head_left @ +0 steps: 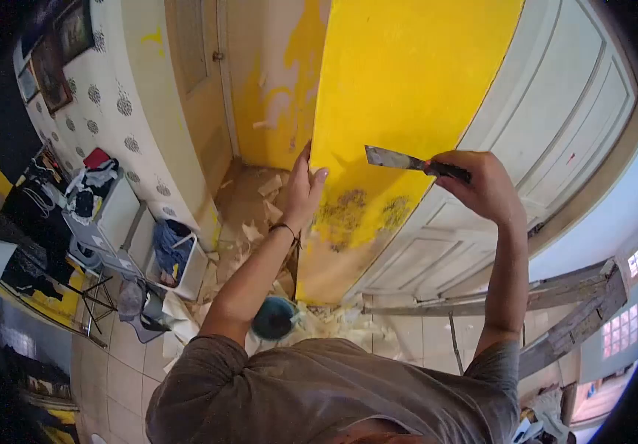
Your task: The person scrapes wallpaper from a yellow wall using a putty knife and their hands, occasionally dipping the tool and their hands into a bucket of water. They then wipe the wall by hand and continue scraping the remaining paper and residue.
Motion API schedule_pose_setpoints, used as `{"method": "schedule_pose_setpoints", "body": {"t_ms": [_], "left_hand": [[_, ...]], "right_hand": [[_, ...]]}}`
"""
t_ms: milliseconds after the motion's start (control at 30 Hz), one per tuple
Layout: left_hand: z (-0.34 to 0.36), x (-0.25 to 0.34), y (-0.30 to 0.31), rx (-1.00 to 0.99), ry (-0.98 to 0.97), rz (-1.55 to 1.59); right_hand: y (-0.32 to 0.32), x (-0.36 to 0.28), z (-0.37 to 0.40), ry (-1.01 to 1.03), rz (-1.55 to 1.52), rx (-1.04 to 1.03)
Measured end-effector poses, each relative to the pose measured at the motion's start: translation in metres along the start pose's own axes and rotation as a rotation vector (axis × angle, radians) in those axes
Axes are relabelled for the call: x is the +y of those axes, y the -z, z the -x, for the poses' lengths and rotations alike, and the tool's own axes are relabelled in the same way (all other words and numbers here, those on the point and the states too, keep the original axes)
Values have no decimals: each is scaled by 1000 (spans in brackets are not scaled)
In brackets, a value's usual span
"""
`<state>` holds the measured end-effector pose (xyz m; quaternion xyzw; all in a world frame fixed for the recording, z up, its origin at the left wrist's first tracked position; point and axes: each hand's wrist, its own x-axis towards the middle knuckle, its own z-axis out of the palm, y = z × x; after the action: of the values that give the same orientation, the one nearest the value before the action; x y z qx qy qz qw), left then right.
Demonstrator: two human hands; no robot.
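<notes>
Right fingers wrapped round scraper, blade toward 10 o'clock, left fingers extended at the wall's edge at 9 o'clock; I'd keep blade near-flat, pressure light, especially over dark patches at 6 o'clock.

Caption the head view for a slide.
Right hand holds dark-handled metal scraper; left hand at edge of yellow painted wall.
</notes>
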<state>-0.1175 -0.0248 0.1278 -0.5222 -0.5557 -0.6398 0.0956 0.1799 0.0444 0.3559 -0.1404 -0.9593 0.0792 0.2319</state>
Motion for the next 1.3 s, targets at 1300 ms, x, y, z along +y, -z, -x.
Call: {"method": "schedule_pose_setpoints", "body": {"t_ms": [1300], "left_hand": [[29, 4, 16, 305, 400, 260]], "right_hand": [[-75, -71, -26, -55, 456, -204]]}}
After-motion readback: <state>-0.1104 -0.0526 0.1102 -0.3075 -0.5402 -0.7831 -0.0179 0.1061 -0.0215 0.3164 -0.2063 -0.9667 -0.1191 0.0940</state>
